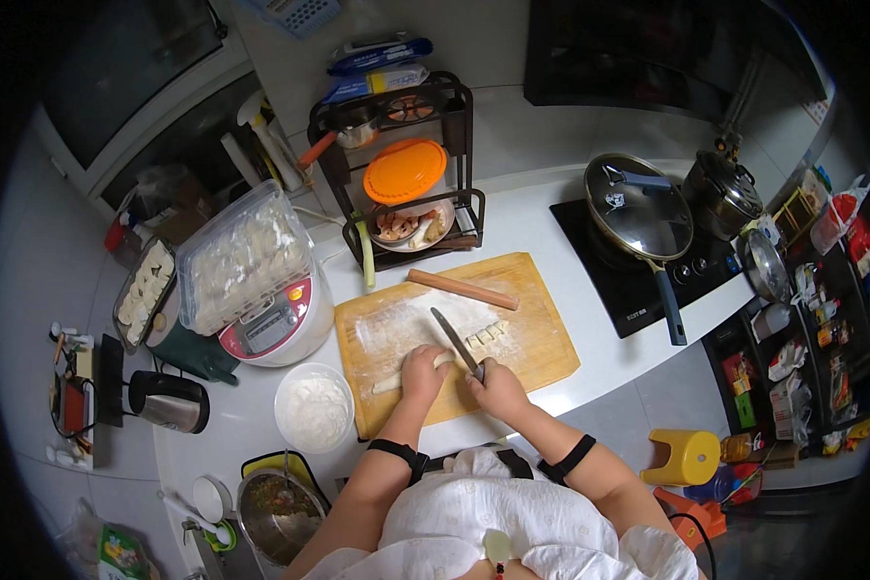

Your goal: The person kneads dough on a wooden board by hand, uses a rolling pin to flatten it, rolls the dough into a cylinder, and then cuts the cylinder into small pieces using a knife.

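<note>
A roll of pale dough (387, 383) lies on the floured wooden cutting board (544, 355), and my left hand (423, 371) rests over it, holding it down. My right hand (499, 391) grips the handle of a knife (455, 338), whose blade points away from me just right of the roll's end. To the right of the blade, several small cut dough pieces (486, 333) sit in a row. A wooden rolling pin (464, 288) lies across the far part of the board. Loose flour (399, 319) covers much of the surface behind my left hand.
Left of the board stands a white bowl of flour (313, 407), with a steel pot of filling (275, 511) nearer me. A rice cooker (312, 319) carries a plastic box of dumplings (250, 254). Behind is a black rack (467, 145); at right, a lidded pan (638, 210) sits on the cooktop (623, 290).
</note>
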The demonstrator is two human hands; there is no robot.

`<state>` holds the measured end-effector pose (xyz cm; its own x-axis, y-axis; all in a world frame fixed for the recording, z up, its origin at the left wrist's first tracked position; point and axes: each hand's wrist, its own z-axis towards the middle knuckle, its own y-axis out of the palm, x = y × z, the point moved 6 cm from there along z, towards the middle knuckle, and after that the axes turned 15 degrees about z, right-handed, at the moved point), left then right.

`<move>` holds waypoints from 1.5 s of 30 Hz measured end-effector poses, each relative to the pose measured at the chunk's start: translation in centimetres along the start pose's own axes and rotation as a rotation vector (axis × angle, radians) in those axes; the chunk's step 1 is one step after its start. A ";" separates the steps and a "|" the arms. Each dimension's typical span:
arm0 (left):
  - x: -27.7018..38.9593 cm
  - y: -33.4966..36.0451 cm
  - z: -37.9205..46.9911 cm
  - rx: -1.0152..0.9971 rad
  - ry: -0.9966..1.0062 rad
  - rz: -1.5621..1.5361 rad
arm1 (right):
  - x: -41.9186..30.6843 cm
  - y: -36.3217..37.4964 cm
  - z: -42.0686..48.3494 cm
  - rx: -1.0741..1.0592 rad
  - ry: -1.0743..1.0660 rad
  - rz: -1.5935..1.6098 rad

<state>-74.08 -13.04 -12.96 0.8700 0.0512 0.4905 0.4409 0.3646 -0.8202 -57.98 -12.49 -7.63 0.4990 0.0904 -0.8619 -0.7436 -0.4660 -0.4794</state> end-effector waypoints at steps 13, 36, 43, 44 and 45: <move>0.2 0.6 0.3 0.004 -0.042 0.136 | 0.9 1.4 0.0 -0.009 0.043 -0.070; -1.2 -0.5 -0.8 -0.016 -0.099 0.098 | -0.3 1.8 -0.5 0.025 0.007 -0.029; -0.7 -0.4 -0.7 -0.019 -0.108 0.140 | -0.4 2.0 -0.7 -0.055 0.046 -0.103; -0.6 -0.4 -0.7 -0.024 -0.108 0.158 | -0.3 2.1 -0.6 -0.060 0.034 -0.093; -0.8 -0.3 -0.8 -0.024 -0.110 0.161 | -0.6 2.1 -0.5 -0.062 0.033 -0.091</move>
<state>-74.76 -13.91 -13.29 0.9008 0.2086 0.3808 0.3047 0.3211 -0.8967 -59.66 -13.95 -8.05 0.5783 0.1057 -0.8090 -0.6663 -0.5110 -0.5431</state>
